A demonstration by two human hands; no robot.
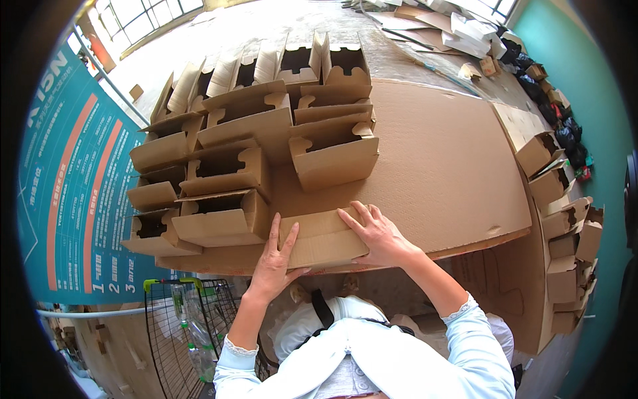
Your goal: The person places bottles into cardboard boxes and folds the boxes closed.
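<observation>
A narrow brown cardboard box [323, 239] lies at the near edge of the cardboard-covered table, its top face closed. At its left end my left hand [271, 267] grips it, with two fingers stretched along the side and the thumb near the front edge. The opposite end is held by my right hand [379, 234], fingers over the top and corner. Just beyond my left hand, an open-topped carton [222, 219] stands in a group of similar ones. The undersides of both hands are hidden.
Several open cartons [335, 156] fill the table's left and far side. A brown cardboard sheet [445, 159] covers the tabletop. More boxes [563, 279] stand at the right. A wire basket [179, 332] with plastic bottles is at lower left, beside a teal banner [73, 186].
</observation>
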